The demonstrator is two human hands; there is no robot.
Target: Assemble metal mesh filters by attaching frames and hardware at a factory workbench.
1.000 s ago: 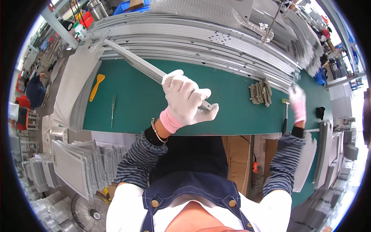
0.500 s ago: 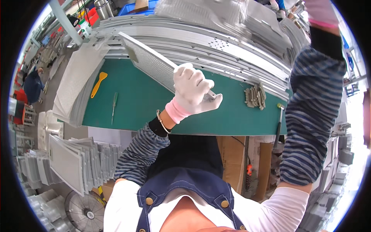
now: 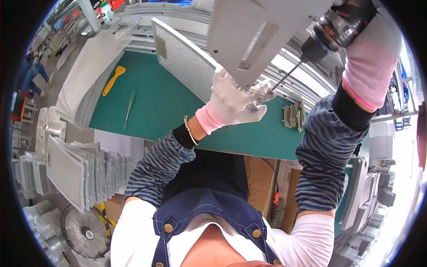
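Note:
My left hand [image 3: 231, 98], in a white glove with a pink cuff, is closed on the near end of a framed mesh panel [image 3: 184, 60]. The panel stands on its edge, slanting away over the green table. My right hand [image 3: 373, 53], gloved alike, grips a dark power screwdriver [image 3: 327, 38] at the upper right. Its long thin bit [image 3: 287, 76] points down-left, with the tip beside my left fingers. Whether the tip touches a screw is too small to tell. A light grey plate with a slot [image 3: 244, 33] hangs close in front and hides part of the panel's surroundings.
On the green table [image 3: 155, 109] lie a yellow scraper [image 3: 114, 81], a thin green-handled tool [image 3: 130, 110] and a pile of small metal pieces [image 3: 293, 115]. Mesh sheets [image 3: 84, 75] are stacked at left. Below them stand framed panels [image 3: 71, 171] and a fan [image 3: 86, 231].
My right hand has come down from the top right edge, bringing the power screwdriver to my left hand. The grey plate has come into view. My left hand keeps hold of the panel.

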